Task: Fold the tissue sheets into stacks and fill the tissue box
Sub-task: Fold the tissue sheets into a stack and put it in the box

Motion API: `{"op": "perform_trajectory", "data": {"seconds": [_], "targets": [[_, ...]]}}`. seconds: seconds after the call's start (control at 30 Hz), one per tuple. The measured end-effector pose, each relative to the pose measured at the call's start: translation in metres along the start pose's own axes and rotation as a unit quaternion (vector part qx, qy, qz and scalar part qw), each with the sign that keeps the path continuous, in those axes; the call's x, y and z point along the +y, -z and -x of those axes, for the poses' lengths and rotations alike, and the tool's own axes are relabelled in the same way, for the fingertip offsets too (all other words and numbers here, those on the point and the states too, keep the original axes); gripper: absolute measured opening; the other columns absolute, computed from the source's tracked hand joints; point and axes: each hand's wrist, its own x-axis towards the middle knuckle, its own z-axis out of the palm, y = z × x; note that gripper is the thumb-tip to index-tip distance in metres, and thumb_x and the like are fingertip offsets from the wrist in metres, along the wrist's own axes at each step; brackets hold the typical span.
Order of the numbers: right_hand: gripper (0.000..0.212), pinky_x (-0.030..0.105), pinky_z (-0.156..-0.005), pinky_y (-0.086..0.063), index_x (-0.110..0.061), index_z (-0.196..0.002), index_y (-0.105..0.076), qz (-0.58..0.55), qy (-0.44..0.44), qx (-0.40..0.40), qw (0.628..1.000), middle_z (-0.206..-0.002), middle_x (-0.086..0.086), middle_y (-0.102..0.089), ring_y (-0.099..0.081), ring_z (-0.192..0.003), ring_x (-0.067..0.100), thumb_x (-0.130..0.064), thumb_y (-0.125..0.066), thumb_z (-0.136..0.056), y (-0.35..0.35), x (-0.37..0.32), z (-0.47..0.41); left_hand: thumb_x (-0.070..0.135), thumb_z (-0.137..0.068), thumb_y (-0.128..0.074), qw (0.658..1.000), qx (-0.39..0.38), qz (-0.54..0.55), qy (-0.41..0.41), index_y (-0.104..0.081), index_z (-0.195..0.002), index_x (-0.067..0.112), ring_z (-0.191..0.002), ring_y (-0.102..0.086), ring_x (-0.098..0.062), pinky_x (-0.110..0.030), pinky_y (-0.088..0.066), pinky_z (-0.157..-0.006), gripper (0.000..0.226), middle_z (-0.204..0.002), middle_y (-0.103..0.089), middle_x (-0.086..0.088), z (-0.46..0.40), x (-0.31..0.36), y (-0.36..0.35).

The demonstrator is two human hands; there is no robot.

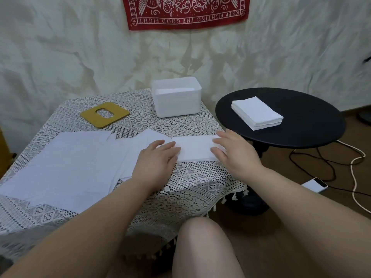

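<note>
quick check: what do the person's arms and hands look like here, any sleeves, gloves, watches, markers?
Both arms are bare from the bottom edge of the frame to the wrist; no sleeves show. The left hand and right hand wear no gloves. No rings, watch, bands, cables or markers are visible on the fingers or wrists. A bare knee also shows at the bottom of the view.

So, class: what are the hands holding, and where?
Nothing is gripped. The left hand and right hand press flat on the folded tissue, one at each short end.
</note>
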Motion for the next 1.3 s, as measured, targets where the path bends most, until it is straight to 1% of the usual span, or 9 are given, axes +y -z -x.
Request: {"op": "perform_trajectory", "data": {"seconds": [0.07,0.17,0.33,0.6,0.7,0.83,1.0,1.13,1.3], "targets": [[0.049,0.036,-0.115,-0.013,-0.019,-0.145,-0.032,0.04,0.004,-0.066,0.997,-0.157,-0.001,-0.02,-0.01,-0.146,0.02,-0.037,-0.037,-0.1,-0.005,-0.006,-0.005,0.032,-0.1,-0.035,0.999,-0.034,-0.01,0.006,-0.044,-0.138,0.035,-0.142,-0.019,-0.017,-0.039,-0.028,-0.109,0.039,-0.148,-0.036,0.015,-0.001,0.0,0.001],[0.057,0.041,-0.117,-0.003,-0.021,-0.151,-0.008,0.097,0.001,-0.154,0.983,-0.16,-0.001,0.001,0.003,-0.146,0.021,-0.041,-0.025,-0.101,-0.012,-0.011,-0.007,0.032,-0.101,-0.031,0.998,-0.066,-0.018,0.005,-0.037,-0.142,0.035,-0.144,-0.014,-0.016,-0.04,-0.026,-0.111,0.042,-0.151,-0.031,0.015,-0.003,0.0,0.0],[0.061,0.041,-0.117,0.002,-0.021,-0.152,-0.001,0.103,-0.013,-0.222,0.969,-0.16,-0.001,0.006,0.008,-0.146,0.021,-0.047,-0.019,-0.1,-0.015,-0.01,-0.008,0.032,-0.101,-0.029,0.997,-0.074,-0.02,0.001,-0.035,-0.144,0.031,-0.144,-0.015,-0.015,-0.038,-0.024,-0.113,0.043,-0.154,-0.027,0.01,-0.004,-0.001,-0.001],[0.073,0.042,-0.118,0.006,-0.021,-0.151,0.008,0.12,-0.012,-0.254,0.96,-0.158,-0.001,0.016,0.017,-0.144,0.02,-0.061,-0.014,-0.095,-0.014,-0.009,-0.005,0.032,-0.101,-0.031,0.997,-0.075,-0.012,0.001,-0.035,-0.144,0.031,-0.143,-0.018,-0.015,-0.037,-0.023,-0.113,0.043,-0.154,-0.027,0.01,-0.005,-0.001,-0.001],[0.073,0.042,-0.118,0.006,-0.021,-0.151,0.008,0.12,-0.012,-0.254,0.96,-0.158,0.0,0.016,0.017,-0.144,0.02,-0.062,-0.014,-0.095,-0.013,-0.01,-0.004,0.032,-0.101,-0.032,0.997,-0.082,-0.01,0.0,-0.036,-0.144,0.03,-0.143,-0.018,-0.016,-0.038,-0.023,-0.114,0.043,-0.153,-0.028,0.01,-0.007,-0.001,0.0],[0.075,0.042,-0.118,0.005,-0.021,-0.151,0.007,0.122,-0.014,-0.253,0.96,-0.158,0.0,0.015,0.016,-0.145,0.02,-0.063,-0.014,-0.094,-0.01,-0.012,-0.005,0.036,-0.1,-0.035,0.995,-0.097,-0.011,0.006,-0.037,-0.143,0.03,-0.145,-0.009,-0.018,-0.038,-0.02,-0.116,0.044,-0.154,-0.027,0.008,-0.011,0.0,0.01],[0.074,0.043,-0.118,0.005,-0.021,-0.152,0.003,0.12,0.01,-0.212,0.97,-0.159,0.0,0.012,0.013,-0.145,0.02,-0.063,-0.016,-0.094,-0.01,-0.033,-0.004,0.049,-0.093,-0.047,0.998,-0.052,-0.006,0.035,-0.029,-0.146,0.032,-0.145,-0.008,-0.015,-0.035,-0.015,-0.116,0.058,-0.157,-0.02,0.006,0.005,-0.014,0.029],[0.072,0.041,-0.118,0.004,-0.021,-0.152,-0.003,0.076,0.054,-0.192,0.977,-0.16,0.0,0.004,0.008,-0.146,0.018,-0.06,-0.023,-0.095,-0.019,-0.07,-0.006,0.049,-0.086,-0.058,0.994,-0.028,-0.002,0.105,-0.031,-0.146,0.032,-0.142,-0.021,-0.014,-0.035,-0.026,-0.112,0.068,-0.154,-0.026,0.007,0.03,-0.046,0.046],[0.068,0.04,-0.118,-0.002,-0.021,-0.15,-0.012,0.028,0.095,-0.186,0.978,-0.156,0.003,-0.023,-0.008,-0.146,0.019,-0.052,-0.037,-0.095,-0.034,-0.112,-0.011,0.055,-0.078,-0.065,0.987,-0.027,0.005,0.156,-0.032,-0.145,0.031,-0.13,-0.042,-0.014,-0.033,-0.037,-0.103,0.078,-0.148,-0.038,0.007,0.068,-0.081,0.069]]}}
